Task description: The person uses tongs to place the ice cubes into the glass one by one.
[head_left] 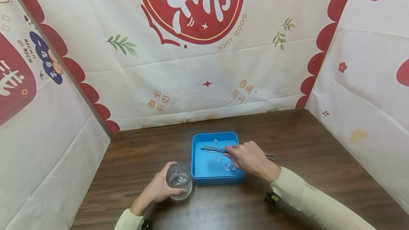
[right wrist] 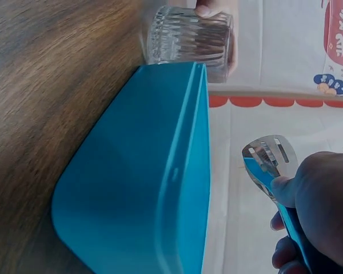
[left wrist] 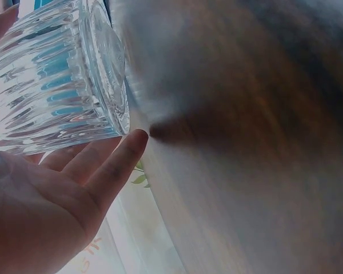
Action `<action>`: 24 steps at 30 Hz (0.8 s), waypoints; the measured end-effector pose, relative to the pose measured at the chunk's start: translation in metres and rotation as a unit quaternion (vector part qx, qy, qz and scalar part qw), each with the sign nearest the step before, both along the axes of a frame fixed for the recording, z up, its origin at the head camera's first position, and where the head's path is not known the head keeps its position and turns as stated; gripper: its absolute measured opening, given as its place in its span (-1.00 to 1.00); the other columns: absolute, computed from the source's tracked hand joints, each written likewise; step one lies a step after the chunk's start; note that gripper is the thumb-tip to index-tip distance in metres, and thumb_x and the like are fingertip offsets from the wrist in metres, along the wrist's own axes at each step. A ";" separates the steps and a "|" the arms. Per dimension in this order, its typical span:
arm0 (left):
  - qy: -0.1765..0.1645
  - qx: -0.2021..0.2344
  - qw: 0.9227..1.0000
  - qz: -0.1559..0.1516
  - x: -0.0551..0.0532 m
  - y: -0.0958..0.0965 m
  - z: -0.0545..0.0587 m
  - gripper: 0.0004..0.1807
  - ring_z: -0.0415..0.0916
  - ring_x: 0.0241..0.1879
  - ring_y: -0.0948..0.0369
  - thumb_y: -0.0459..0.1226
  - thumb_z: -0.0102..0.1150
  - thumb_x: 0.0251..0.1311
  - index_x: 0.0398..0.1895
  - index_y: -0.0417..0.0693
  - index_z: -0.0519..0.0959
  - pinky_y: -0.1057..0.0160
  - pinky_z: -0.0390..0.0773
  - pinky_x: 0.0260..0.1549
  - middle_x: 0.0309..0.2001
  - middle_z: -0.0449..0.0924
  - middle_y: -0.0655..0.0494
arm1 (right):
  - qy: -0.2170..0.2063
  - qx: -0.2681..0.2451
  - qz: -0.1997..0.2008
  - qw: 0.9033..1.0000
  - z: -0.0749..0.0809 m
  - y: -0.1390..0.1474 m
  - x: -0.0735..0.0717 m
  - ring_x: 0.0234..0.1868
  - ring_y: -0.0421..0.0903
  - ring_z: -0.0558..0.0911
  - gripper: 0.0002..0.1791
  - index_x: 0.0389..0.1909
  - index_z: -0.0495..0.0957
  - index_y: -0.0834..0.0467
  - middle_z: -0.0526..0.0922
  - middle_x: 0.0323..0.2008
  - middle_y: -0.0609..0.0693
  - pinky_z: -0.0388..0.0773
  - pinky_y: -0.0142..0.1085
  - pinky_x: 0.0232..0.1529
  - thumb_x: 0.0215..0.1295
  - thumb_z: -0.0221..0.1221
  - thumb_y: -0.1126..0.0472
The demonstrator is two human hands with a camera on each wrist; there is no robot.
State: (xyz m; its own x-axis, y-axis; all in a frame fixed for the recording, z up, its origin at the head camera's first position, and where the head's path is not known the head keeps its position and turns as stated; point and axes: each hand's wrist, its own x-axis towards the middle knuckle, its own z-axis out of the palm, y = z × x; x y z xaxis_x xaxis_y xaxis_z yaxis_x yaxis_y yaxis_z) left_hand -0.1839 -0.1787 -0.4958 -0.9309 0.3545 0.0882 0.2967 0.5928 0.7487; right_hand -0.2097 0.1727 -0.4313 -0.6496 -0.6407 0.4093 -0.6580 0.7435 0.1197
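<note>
A pair of metal tongs [head_left: 213, 149] lies in the right hand [head_left: 247, 157], its head reaching out over the shallow blue tray [head_left: 205, 168] and its looped end showing past the far side of the hand. The right fingers are curled round the tongs' arms, with the thumb pressed along one of them. The right wrist view shows the tongs' head as slotted and its two arms close together; whether anything sits between the tips cannot be told.

At least four small clear cubes [head_left: 227, 167] are in the tray: one towards the far wall, one near the middle, and two side by side close to the right hand.

Just beside the tray's left wall is a ribbed glass tumbler [head_left: 183, 184], with clear pieces visible inside. The left hand [head_left: 161, 185] grips it, opened to the tumbler's width, thumb across the near side and index finger round the far side. In the left wrist view the lower fingers are straighter, one fingertip near the base. Whether the base touches the table cannot be told.

Tray and hands are over a dark wood-grain table [head_left: 137, 155]. Pale sleeves [head_left: 319, 201] cover both forearms. Behind the table hangs a white printed cloth [head_left: 191, 63] with red scallops, lettering and green sprigs.
</note>
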 end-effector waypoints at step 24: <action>-0.005 -0.006 1.000 0.000 0.000 0.000 0.001 0.04 0.58 -0.13 0.15 0.11 0.64 -0.34 0.27 0.06 0.31 0.10 0.57 -0.14 -0.08 0.61 0.07 | 0.083 0.000 0.079 0.993 0.029 -0.034 0.010 -0.80 -0.25 0.11 -0.81 -0.31 0.57 0.03 0.44 -0.70 -0.14 -0.05 -0.51 -0.69 0.26 0.30 0.01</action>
